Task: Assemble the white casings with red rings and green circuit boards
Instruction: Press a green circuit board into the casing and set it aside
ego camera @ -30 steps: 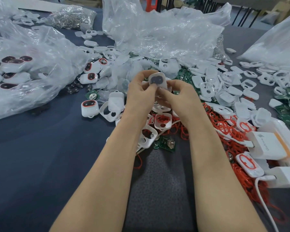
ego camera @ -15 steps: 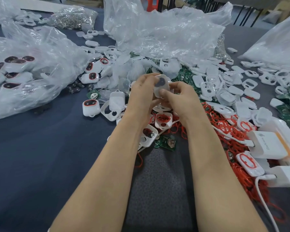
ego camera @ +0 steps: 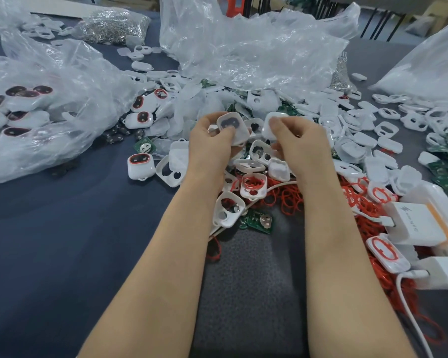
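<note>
My left hand [ego camera: 210, 147] grips a white casing [ego camera: 232, 126] with a dark two-lobed window facing up. My right hand [ego camera: 299, 140] pinches a second white casing part [ego camera: 273, 122] a short way to the right; the two parts are apart. Below the hands lies a heap of empty white casings [ego camera: 253, 186] and loose red rings [ego camera: 291, 200]. A green circuit board [ego camera: 259, 220] with a round metal clip lies near my left forearm. A finished casing with a red ring [ego camera: 141, 165] sits on the cloth to the left.
Crumpled clear plastic bags [ego camera: 246, 50] fill the back; a bag of finished casings [ego camera: 23, 109] lies at the left. More casings [ego camera: 388, 130] and green boards [ego camera: 447, 174] spread to the right. White chargers [ego camera: 421, 223] with a cable [ego camera: 409, 313] sit at the right edge. Dark cloth [ego camera: 62, 241] covers the table.
The hands were together on one casing in front of me. Now they have drawn apart, each holding its own white part, the right hand moved rightward.
</note>
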Demonstrator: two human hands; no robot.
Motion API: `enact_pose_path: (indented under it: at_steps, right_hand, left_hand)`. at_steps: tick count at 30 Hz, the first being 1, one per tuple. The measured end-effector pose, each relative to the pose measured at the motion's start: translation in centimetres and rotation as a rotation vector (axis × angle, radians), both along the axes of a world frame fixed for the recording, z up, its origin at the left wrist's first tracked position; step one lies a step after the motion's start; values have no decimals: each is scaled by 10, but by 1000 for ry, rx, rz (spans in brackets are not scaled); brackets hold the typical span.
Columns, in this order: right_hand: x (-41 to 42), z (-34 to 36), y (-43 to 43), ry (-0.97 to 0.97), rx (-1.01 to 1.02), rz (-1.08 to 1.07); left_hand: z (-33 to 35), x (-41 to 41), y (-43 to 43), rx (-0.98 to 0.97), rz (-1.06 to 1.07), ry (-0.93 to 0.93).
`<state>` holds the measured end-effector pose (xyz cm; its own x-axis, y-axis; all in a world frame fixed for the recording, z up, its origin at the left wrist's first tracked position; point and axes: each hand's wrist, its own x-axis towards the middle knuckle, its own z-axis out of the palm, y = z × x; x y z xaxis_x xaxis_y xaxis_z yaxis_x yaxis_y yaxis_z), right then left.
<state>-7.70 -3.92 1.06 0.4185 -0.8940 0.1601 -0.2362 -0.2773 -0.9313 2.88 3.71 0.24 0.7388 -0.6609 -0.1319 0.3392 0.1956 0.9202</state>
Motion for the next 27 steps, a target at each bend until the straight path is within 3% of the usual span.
enact_pose_path:
  at_steps: [2,5,10,16,21,27]
  right_hand:
    - [-3,0,-5,31,-68,-109]
    - [-5,-2,-8,2,-6,-118]
    - [-4,0,-7,-103,193,20]
    - [-2,5,-1,-308,354,186]
    - [3,5,4,-244,282,206]
    - [16,5,16,91,-52,159]
  left_hand:
    - [1,3,1,-29,19,35]
    - [3,6,2,-62,38,64]
    - [6,10,6,-74,31,143]
    - [4,1,0,25,-73,60]
    - [3,-2,-5,23,-115,151]
    - [7,-5,-6,-8,-105,277]
